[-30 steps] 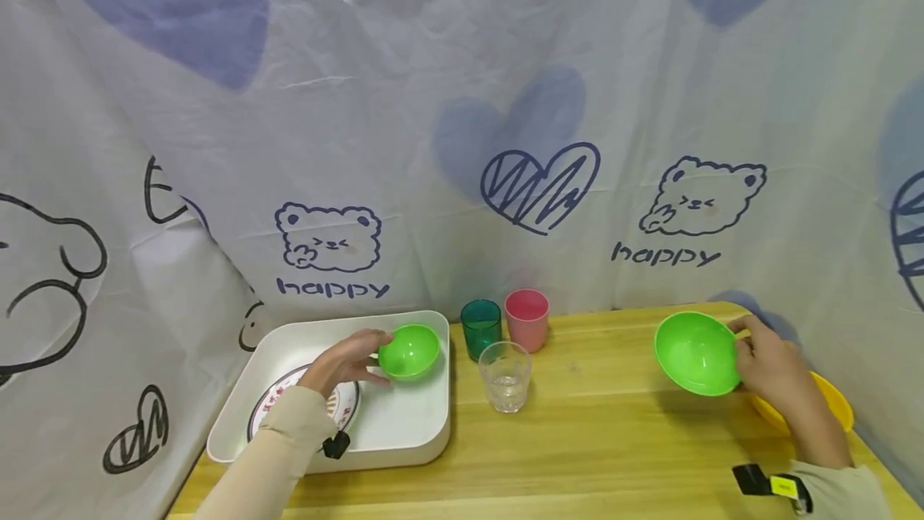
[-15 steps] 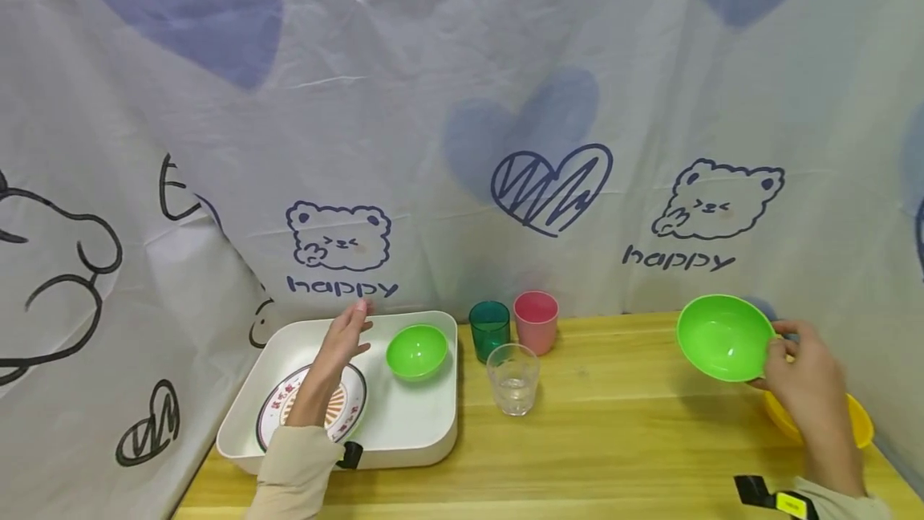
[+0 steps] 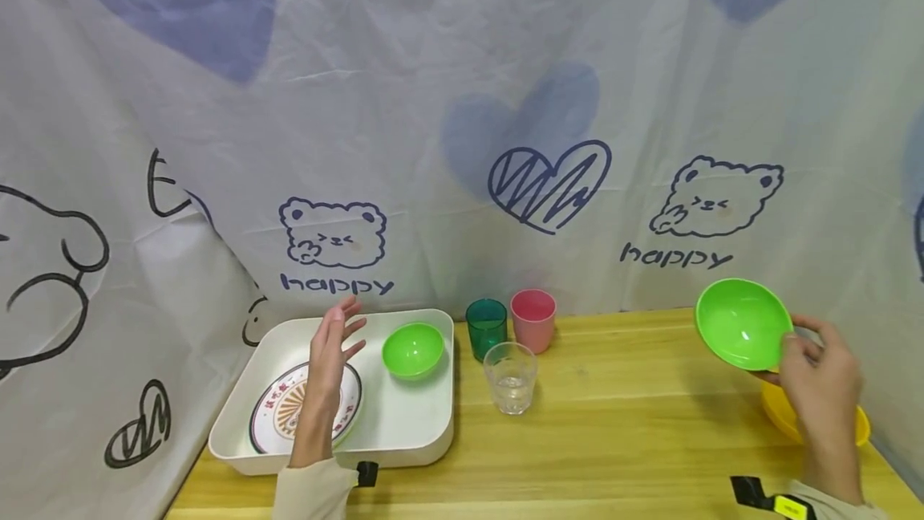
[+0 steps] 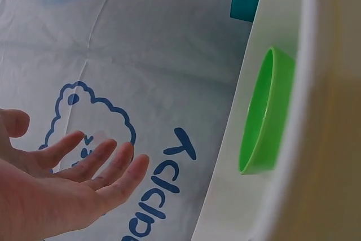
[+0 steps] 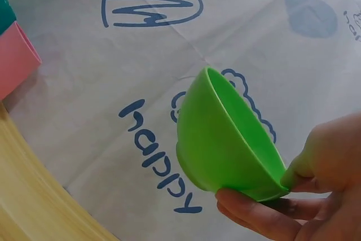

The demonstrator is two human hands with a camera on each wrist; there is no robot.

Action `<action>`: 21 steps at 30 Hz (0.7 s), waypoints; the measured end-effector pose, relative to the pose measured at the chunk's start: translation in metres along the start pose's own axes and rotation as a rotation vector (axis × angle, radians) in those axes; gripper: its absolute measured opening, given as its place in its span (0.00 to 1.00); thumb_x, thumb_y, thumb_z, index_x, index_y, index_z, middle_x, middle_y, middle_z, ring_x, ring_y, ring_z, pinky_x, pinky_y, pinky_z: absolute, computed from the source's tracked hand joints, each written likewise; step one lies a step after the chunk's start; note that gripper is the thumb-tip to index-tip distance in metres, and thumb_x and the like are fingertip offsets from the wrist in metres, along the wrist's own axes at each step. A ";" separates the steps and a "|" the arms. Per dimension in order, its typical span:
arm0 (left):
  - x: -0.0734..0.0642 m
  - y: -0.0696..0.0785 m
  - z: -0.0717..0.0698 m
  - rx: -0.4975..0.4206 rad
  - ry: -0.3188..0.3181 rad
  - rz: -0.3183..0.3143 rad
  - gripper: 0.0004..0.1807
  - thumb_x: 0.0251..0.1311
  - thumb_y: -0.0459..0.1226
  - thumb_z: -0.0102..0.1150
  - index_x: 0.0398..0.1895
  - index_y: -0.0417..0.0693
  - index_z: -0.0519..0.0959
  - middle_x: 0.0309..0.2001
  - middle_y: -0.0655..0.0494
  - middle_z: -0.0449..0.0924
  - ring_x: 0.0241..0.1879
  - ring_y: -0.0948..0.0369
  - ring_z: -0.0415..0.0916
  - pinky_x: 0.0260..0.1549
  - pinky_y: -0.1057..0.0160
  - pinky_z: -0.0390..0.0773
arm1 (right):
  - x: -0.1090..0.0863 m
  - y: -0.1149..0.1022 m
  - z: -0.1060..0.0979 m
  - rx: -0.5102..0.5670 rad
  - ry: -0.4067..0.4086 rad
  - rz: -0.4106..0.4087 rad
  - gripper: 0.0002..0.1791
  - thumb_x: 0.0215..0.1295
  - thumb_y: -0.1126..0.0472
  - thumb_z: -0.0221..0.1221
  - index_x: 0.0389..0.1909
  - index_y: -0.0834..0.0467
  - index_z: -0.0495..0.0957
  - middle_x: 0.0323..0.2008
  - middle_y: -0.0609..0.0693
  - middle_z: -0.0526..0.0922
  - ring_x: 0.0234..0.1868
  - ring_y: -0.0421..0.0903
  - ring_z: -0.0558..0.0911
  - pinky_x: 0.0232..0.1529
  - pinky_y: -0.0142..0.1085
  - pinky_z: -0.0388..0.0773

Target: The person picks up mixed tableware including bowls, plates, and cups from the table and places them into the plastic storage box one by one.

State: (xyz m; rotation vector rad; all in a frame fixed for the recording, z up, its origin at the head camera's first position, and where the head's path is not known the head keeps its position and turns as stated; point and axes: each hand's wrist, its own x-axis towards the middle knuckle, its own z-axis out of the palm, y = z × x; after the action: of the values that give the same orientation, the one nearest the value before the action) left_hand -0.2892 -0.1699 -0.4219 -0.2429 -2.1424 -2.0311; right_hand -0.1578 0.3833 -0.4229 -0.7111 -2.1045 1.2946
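Observation:
My right hand [image 3: 823, 371] pinches a green bowl [image 3: 743, 325] by its rim, holding it tilted above the right side of the table. In the right wrist view the thumb lies at the rim of the bowl [image 5: 225, 139] and the fingers are under its outside. My left hand [image 3: 330, 359] is raised over the white tub, fingers spread and holding nothing; the left wrist view shows the same loose hand [image 4: 84, 179]. Inside the tub [image 3: 400, 448], a second green bowl [image 3: 413, 351] sits at the right, and a white plate with red print [image 3: 277, 400] lies at the left, partly behind my forearm.
A teal cup [image 3: 487, 329], a pink cup [image 3: 534, 321] and a clear cup [image 3: 511, 379] stand together right of the tub. A yellow bowl [image 3: 778, 412] is partly hidden behind my right hand. A printed cloth [image 3: 433, 183] hangs behind the wooden table [image 3: 613, 432].
My left hand has let go of the green bowl in the tub and drawn up and left. My right hand has lifted its green bowl higher and farther right.

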 end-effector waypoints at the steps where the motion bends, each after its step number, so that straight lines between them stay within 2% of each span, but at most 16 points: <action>1: -0.001 0.000 0.000 -0.002 0.009 0.007 0.32 0.83 0.52 0.31 0.77 0.40 0.60 0.72 0.39 0.64 0.70 0.45 0.65 0.67 0.39 0.67 | 0.000 0.000 0.000 0.018 -0.008 0.008 0.28 0.78 0.58 0.42 0.74 0.65 0.62 0.25 0.32 0.76 0.18 0.27 0.78 0.20 0.26 0.81; 4: -0.003 0.001 0.002 -0.007 0.032 0.020 0.32 0.83 0.52 0.32 0.76 0.40 0.61 0.71 0.39 0.66 0.68 0.46 0.67 0.66 0.42 0.71 | -0.001 -0.001 0.003 0.035 -0.033 0.013 0.28 0.79 0.58 0.42 0.75 0.65 0.61 0.21 0.37 0.73 0.19 0.28 0.79 0.21 0.26 0.82; 7: -0.007 0.002 0.004 -0.014 0.039 0.015 0.32 0.82 0.53 0.33 0.76 0.41 0.62 0.70 0.40 0.67 0.66 0.46 0.69 0.63 0.48 0.75 | -0.003 -0.001 0.005 0.043 -0.055 -0.007 0.28 0.79 0.58 0.42 0.74 0.66 0.61 0.21 0.42 0.74 0.20 0.29 0.79 0.22 0.27 0.82; 13: -0.012 0.002 0.018 -0.037 0.016 0.012 0.30 0.83 0.51 0.35 0.75 0.39 0.62 0.69 0.38 0.68 0.64 0.45 0.72 0.60 0.51 0.79 | -0.006 -0.002 0.008 0.087 -0.086 -0.057 0.25 0.79 0.59 0.44 0.71 0.67 0.63 0.27 0.28 0.76 0.21 0.29 0.82 0.22 0.30 0.84; 17: -0.012 -0.001 0.027 -0.071 -0.009 0.004 0.29 0.83 0.48 0.37 0.74 0.37 0.63 0.68 0.34 0.68 0.63 0.44 0.73 0.59 0.48 0.80 | -0.007 -0.004 0.009 0.087 -0.100 -0.068 0.26 0.79 0.58 0.43 0.71 0.68 0.62 0.27 0.25 0.75 0.21 0.28 0.82 0.21 0.30 0.84; 21: -0.013 -0.004 0.034 -0.096 -0.031 -0.012 0.27 0.83 0.47 0.38 0.73 0.38 0.64 0.67 0.35 0.70 0.62 0.41 0.73 0.58 0.46 0.80 | -0.009 -0.005 0.013 0.100 -0.126 -0.098 0.25 0.79 0.59 0.43 0.70 0.68 0.63 0.26 0.25 0.77 0.20 0.30 0.82 0.21 0.30 0.83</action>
State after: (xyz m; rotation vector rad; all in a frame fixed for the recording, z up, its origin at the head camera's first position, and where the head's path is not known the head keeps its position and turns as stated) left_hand -0.2783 -0.1360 -0.4307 -0.2770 -2.0716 -2.1533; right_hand -0.1608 0.3669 -0.4245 -0.4890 -2.1276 1.4120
